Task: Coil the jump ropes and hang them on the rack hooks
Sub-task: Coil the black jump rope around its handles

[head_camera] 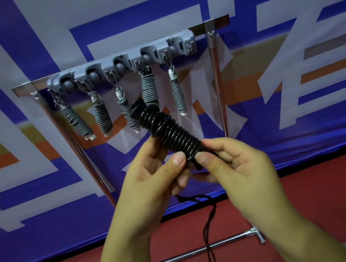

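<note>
Black rope point(173, 132), coiled tight around its handles into a thick bundle, sits in both your hands in front of the rack, tilted so its upper end points up and left toward the hanging bundles. Your left hand point(152, 178) grips the lower part of the bundle from the left, thumb laid across the front of the coils and fingers curled behind. Your right hand point(238, 166) pinches the bottom end of the bundle between thumb and forefinger, the other fingers curled underneath. A thin black cord loop point(209, 233) dangles from below your hands and hangs free over the floor.

Just behind the bundle's upper end, five grey coiled ropes hang from the hooks of the grey holder strip point(121, 60): the first grey rope point(76, 122) at far left, the second point(102, 116) beside it, the third point(127, 113) partly hidden by the black bundle, the fourth point(149, 89) right above the bundle's tip, and the fifth point(177, 94) at right. Each hangs apart from its neighbours, with white handle ends showing.

The strip is fixed to the top bar of a chrome rack frame point(218, 79), whose foot bar lies on the red floor point(311, 188). A blue and white banner point(36, 151) with orange stripes fills the background.
</note>
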Action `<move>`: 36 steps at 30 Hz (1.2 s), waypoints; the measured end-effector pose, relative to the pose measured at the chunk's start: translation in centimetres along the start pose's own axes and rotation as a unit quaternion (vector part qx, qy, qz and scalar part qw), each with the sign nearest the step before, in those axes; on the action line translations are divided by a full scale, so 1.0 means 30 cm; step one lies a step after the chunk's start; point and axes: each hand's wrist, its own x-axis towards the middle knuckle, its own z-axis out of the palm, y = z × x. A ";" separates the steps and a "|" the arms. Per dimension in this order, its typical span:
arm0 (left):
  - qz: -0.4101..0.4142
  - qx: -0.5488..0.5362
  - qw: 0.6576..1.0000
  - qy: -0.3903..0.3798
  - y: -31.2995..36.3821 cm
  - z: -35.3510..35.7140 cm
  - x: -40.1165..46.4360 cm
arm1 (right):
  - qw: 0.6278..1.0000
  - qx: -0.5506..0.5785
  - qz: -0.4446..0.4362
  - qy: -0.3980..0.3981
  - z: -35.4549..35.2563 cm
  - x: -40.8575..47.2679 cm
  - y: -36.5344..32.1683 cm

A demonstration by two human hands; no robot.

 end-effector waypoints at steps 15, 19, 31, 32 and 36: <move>-0.037 0.251 0.964 0.085 0.034 0.056 -0.007 | 0.987 0.109 0.111 0.036 -0.039 0.044 -0.024; 0.090 0.419 0.900 0.079 0.007 0.067 0.012 | 0.986 0.106 0.124 0.035 -0.035 0.056 -0.024; 0.249 0.700 0.666 0.068 -0.055 0.079 0.040 | 0.987 0.098 0.117 0.054 -0.043 0.065 -0.020; 0.247 0.708 0.658 0.063 -0.051 0.081 0.040 | 0.987 0.091 0.114 0.059 -0.044 0.066 -0.018; 0.247 0.715 0.652 0.059 -0.065 0.074 0.049 | 0.989 0.071 0.101 0.081 -0.034 0.078 0.003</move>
